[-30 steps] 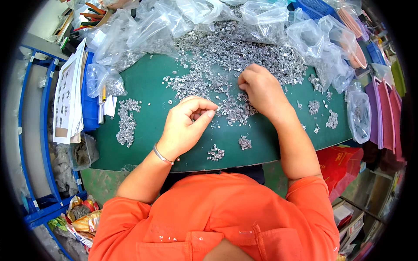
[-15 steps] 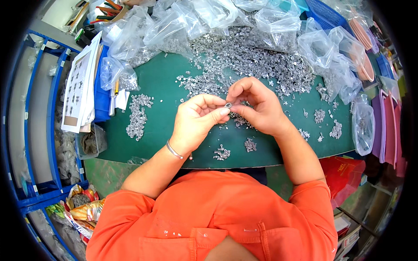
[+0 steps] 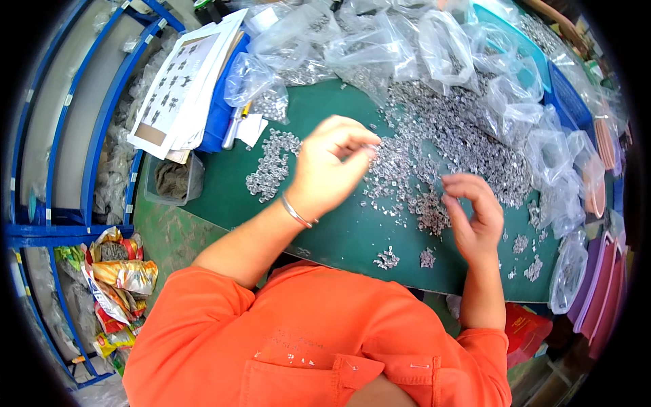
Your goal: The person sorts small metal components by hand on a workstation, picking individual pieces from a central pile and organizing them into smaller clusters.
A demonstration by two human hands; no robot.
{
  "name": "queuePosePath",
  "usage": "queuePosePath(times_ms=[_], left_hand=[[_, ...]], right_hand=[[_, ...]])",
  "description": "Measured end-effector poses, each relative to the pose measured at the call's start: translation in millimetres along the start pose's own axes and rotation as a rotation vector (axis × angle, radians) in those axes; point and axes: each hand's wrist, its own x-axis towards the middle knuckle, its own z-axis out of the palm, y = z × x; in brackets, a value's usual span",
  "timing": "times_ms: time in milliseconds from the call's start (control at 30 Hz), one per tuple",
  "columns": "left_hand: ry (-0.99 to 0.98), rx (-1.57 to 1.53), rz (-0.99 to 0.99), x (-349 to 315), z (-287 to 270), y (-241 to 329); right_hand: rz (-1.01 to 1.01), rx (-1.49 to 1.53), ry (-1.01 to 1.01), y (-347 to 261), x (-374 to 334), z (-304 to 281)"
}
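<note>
My left hand [image 3: 332,166] hovers over the green tabletop [image 3: 322,234], between two lots of small shiny metal pieces. Its thumb and forefinger are pinched together, and whatever is between them is too small to make out. Off to the right, my right hand [image 3: 477,214] has its fingers curled, with a gap between thumb and forefinger and nothing visible in it. Beside its fingertips lies a loose cluster of metal pieces [image 3: 428,209], the near edge of a large heap [image 3: 468,125]. A separate spread of ring-like pieces [image 3: 271,163] lies left of my left hand.
Clear plastic bags [image 3: 373,51] crowd the far side. Small clusters of pieces [image 3: 387,258] lie near the front edge. Printed sheets [image 3: 180,88] lean at the left above a clear tub [image 3: 174,180]. Blue shelving [image 3: 102,129] stands left; pink and purple trays [image 3: 597,281] are at right.
My hands, together over a small metal piece before, are now apart. The left has moved toward the ring-like spread, the right away from it. The whole view has turned and shifted.
</note>
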Motion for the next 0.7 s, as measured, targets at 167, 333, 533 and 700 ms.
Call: queuePosePath(times_ms=[167,333,533,700], left_hand=[[0.24,-0.495,-0.404,20.6,-59.3,-12.4],[0.157,-0.842,-0.56,17.6,-53.4,-17.7],[0.127,-0.926,-0.586,19.7,-47.4,-14.0],[0.106,-0.942,-0.625,23.0,-48.3,-14.7]], right_hand=[[0.148,0.086,-0.023,-17.4,-18.1,-1.6],[0.158,0.125,-0.052,-30.6,-23.3,16.7],[0.282,0.124,-0.03,-30.5,-31.0,17.7],[0.333,0.111,-0.011,-30.9,-39.0,19.2]])
